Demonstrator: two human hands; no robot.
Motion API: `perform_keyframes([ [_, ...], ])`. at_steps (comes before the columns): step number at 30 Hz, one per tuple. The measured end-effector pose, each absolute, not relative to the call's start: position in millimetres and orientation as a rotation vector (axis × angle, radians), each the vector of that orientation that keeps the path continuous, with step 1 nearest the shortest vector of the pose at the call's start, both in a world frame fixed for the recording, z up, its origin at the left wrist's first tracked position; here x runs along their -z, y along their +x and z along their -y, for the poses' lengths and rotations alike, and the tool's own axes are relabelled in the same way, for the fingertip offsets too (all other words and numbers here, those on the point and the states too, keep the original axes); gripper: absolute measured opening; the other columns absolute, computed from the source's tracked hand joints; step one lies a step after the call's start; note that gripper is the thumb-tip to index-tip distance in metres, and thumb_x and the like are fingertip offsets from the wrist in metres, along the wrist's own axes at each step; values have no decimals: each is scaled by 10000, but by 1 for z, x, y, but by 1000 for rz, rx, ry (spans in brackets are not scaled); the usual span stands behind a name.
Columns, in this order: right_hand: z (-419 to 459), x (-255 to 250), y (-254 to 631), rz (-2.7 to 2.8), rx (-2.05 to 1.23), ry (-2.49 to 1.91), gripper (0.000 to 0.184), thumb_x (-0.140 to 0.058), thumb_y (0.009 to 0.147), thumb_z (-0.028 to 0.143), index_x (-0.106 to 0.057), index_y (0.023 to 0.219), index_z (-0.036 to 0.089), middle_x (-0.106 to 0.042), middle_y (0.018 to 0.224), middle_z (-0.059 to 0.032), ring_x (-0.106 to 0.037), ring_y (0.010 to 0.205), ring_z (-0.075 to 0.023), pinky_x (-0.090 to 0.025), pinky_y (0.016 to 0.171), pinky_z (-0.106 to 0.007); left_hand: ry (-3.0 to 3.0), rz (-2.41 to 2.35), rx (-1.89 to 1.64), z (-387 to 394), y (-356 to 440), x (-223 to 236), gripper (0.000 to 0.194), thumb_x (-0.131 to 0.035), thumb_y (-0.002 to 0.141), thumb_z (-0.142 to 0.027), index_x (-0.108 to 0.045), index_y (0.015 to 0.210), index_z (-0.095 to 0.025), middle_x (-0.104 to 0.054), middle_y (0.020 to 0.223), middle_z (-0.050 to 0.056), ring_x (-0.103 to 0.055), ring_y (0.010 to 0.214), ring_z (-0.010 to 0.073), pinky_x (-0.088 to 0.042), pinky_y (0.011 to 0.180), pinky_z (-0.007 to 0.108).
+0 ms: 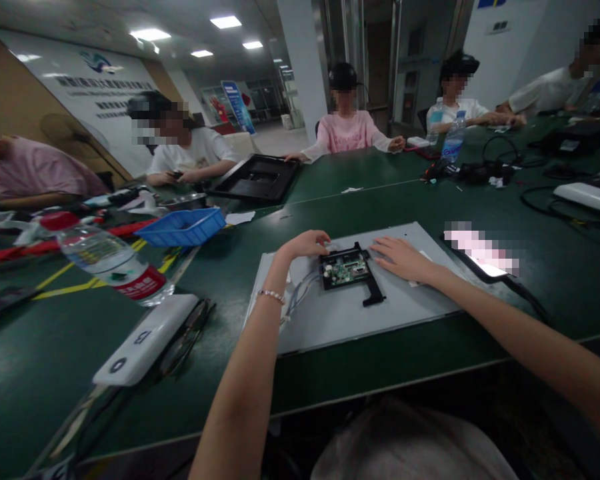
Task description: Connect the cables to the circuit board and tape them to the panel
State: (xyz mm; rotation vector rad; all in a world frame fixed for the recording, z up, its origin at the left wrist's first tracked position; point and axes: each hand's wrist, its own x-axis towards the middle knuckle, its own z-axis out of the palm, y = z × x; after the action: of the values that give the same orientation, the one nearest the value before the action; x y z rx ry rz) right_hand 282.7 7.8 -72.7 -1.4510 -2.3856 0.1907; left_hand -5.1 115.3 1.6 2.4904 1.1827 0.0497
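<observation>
Flanking an angular black frame (375,292)

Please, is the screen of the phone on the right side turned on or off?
On: the phone shows a bright, pinkish-white screen, though its content is too blurred to read.

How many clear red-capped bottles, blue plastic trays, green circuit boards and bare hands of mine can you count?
Clear red-capped bottle: 1
Blue plastic tray: 1
Green circuit board: 1
Hands, your left hand and right hand: 2
Total: 5
</observation>
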Motion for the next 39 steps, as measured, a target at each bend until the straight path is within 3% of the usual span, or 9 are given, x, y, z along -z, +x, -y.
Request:
perform_keyframes([
  [14, -7, 72, 283, 2384, -211, -1443, 531, -300, 944, 518, -393, 1407, 275, -338, 1497, -52, -266, 1380, -286, -231, 1102, -520, 2520, -1146, -60, -115, 2, -1, 296, -548, 724, -331, -677, 918, -148, -697, 884, 45, -626, 797, 157, -450, 716, 215],
  [21, -7, 71, 283, 2379, -195, -1434, 522, -307, 946, 503, -408, 1398, 262, -344, 1493, -58, -272, 1377, -284, -237, 1098, -512, 2730, -1237, -75, -112, 14, 3, 242, -499, 755, -207, -691, 897, -162, -691, 882, 52, -617, 803, 168, -443, 726, 230],
  [28, -6, 70, 281, 2373, -178, -1450, 526, -307, 943, 507, -418, 1392, 256, -354, 1488, -66, -276, 1376, -286, -243, 1095, -513, 2992, -1387, -143, -88, 32, -15, 288, -418, 849, -208, -685, 949, -166, -643, 1010, 92, -599, 888, 192, -435, 772, 261],
  [34, -6, 68, 281, 2380, -184, -1454, 541, -292, 942, 518, -409, 1400, 255, -349, 1491, -62, -272, 1378, -291, -237, 1098, -519, 2928, -1297, 55, -91, 29, -15, 282, -465, 835, -293, -702, 935, -177, -661, 1017, 91, -611, 912, 212, -439, 794, 260],
  [37, -5, 69, 280, 2372, -189, -1467, 535, -289, 942, 516, -402, 1404, 270, -344, 1495, -52, -276, 1378, -289, -236, 1100, -518, 2801, -1232, 97, -97, 17, -20, 363, -427, 858, -357, -679, 1040, -169, -667, 1086, 93, -611, 977, 209, -427, 857, 250],
  [39, -5, 70, 280, 2369, -194, -1468, 534, -289, 942, 516, -393, 1409, 279, -340, 1497, -44, -274, 1379, -286, -236, 1102, -516, 2712, -1258, 118, -96, 7, -24, 452, -382, 880, -399, -609, 1180, -148, -605, 1239, 105, -563, 1113, 215, -391, 940, 255],
])
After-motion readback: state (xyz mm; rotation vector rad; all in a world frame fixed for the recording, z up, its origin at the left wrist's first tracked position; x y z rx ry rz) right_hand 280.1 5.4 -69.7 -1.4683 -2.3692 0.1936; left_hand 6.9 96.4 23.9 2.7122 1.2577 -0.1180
